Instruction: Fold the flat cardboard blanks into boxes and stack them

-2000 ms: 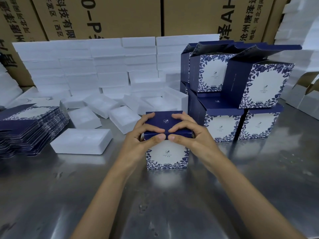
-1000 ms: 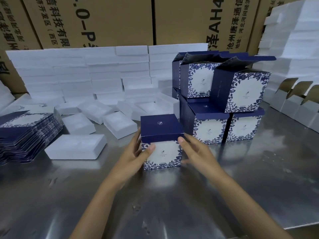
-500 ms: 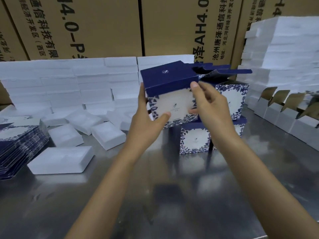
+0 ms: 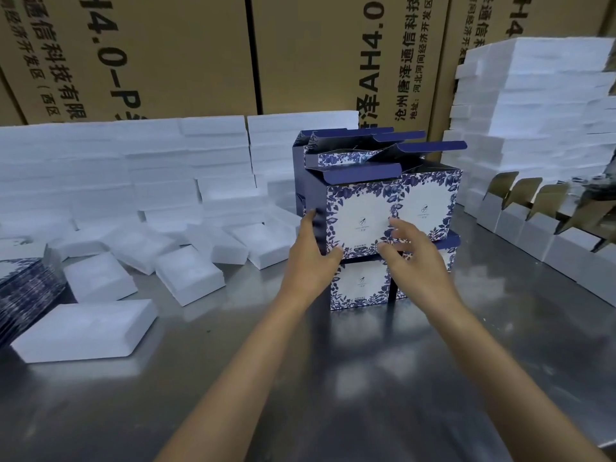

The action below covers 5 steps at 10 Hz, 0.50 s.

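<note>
Flat blanks (image 4: 23, 288): at nine o'clock, a fanned pile of navy printed card on the steel counter (image 4: 300, 378); we judge them thin, light and slippery against each other.
Foam trays (image 4: 86, 328): white inserts scattered from nine to eleven o'clock, with taller stacks behind.
Left hand (image 4: 311, 258): our fingers lie flat up the navy side of the folded box (image 4: 360, 211), thumb under its lower front corner; the hand presses, it does not curl round anything.
Folded box: just past twelve o'clock, sitting on a lower box (image 4: 361, 283) of the blue-and-white stack, top flap not tucked in.
Right hand (image 4: 413, 258): fingers spread and relaxed just in front of the box face; blur keeps us from telling whether they touch.
Handling: we judge the box hollow, light and easily dented, so we would take it by opposite side walls near the bottom corners, not the loose flap.
Grey cartons (image 4: 533, 228): open-flapped, at two o'clock.
</note>
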Tool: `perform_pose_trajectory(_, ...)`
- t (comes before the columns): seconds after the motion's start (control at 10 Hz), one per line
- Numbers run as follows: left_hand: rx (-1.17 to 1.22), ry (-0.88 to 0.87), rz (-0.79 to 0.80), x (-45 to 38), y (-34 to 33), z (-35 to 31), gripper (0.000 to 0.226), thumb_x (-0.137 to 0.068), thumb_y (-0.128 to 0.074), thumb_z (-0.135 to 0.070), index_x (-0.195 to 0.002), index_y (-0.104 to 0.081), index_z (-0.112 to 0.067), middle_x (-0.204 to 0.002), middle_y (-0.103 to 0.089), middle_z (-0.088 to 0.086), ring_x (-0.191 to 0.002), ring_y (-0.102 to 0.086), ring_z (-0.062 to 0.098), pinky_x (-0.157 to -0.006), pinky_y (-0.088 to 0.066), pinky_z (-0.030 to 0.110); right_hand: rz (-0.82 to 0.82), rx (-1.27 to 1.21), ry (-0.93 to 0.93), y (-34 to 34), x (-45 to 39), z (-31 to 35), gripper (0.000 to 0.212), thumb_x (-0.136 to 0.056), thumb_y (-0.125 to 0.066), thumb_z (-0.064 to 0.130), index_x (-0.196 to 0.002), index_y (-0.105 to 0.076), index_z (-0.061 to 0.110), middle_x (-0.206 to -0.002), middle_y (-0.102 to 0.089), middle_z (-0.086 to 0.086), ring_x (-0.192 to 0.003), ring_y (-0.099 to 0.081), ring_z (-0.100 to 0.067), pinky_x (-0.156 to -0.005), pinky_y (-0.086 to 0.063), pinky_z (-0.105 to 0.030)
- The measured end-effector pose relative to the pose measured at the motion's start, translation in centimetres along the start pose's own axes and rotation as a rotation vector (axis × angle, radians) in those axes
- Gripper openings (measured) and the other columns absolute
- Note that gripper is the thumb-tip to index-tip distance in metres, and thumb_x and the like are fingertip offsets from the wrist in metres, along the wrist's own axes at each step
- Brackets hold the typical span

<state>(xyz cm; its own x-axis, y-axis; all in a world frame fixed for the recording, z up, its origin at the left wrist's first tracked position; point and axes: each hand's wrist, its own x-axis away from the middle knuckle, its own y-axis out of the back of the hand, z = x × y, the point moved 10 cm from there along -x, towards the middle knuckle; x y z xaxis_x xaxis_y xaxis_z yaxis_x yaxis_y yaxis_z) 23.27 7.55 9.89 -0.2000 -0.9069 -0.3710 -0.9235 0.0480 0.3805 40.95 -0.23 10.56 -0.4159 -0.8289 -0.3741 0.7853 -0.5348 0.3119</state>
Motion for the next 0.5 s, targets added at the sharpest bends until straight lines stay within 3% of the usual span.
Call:
perform_pose_trajectory(0.1,0.001,-0.030,0.008,-0.5,-0.9,-0.4,0.068,-0.090,-0.061,-0.011,-0.147,-0.029,-0.031,-0.118,-0.056,-0.009,-0.099,-0.061,0.011,-0.068,-0.048,0.012,-0.049,-0.042,0.063,0.0,0.1,0.2,0.041,-0.099,-0.060,0.018,-0.138,-0.056,0.028,-0.127,-0.055,0.007,-0.113,-0.056,-0.009,-0.094,-0.048,-0.030)
perform_pose_trajectory(0.2,0.013,-0.038,0.015,-1.2,-1.7,-0.6,0.064,-0.089,-0.059,-0.008,-0.143,-0.032,-0.029,-0.115,-0.057,-0.007,-0.086,-0.058,0.004,-0.069,-0.044,0.015,-0.065,-0.006,0.097,-0.4,-0.1,0.1,0.039,-0.099,-0.060,0.017,-0.137,-0.057,0.026,-0.127,-0.051,0.011,-0.119,-0.054,-0.011,-0.096,-0.044,-0.027)
perform_pose_trajectory(0.3,-0.016,-0.045,-0.019,-1.6,-1.9,-0.2,0.059,-0.091,-0.057,-0.008,-0.142,-0.034,-0.025,-0.116,-0.055,-0.011,-0.080,-0.055,-0.014,-0.063,-0.038,0.001,0.008,0.066,0.096,-1.4,-0.3,-0.5,0.043,-0.099,-0.059,0.017,-0.141,-0.053,0.024,-0.140,-0.047,0.012,-0.128,-0.049,-0.009,-0.094,-0.038,-0.021)
perform_pose_trajectory(0.4,-0.011,0.001,-0.016,-2.2,-1.9,0.6,0.061,-0.096,-0.057,-0.016,-0.149,-0.028,-0.024,-0.127,-0.048,-0.016,-0.098,-0.053,-0.008,-0.082,-0.039,0.011,0.105,0.097,0.076,-2.6,-0.2,-1.0,0.045,-0.099,-0.060,0.014,-0.142,-0.052,0.024,-0.158,-0.038,0.010,-0.143,-0.038,-0.009,-0.114,-0.036,-0.033)
perform_pose_trajectory(0.5,0.023,0.005,-0.031,-1.1,-1.3,1.3,0.063,-0.096,-0.062,-0.024,-0.149,-0.028,-0.024,-0.131,-0.050,-0.017,-0.108,-0.054,-0.005,-0.089,-0.043,0.016,0.114,0.079,0.062,-1.9,0.3,-0.7,0.042,-0.099,-0.061,0.013,-0.139,-0.056,0.025,-0.156,-0.041,0.009,-0.143,-0.039,-0.007,-0.116,-0.035,-0.032)
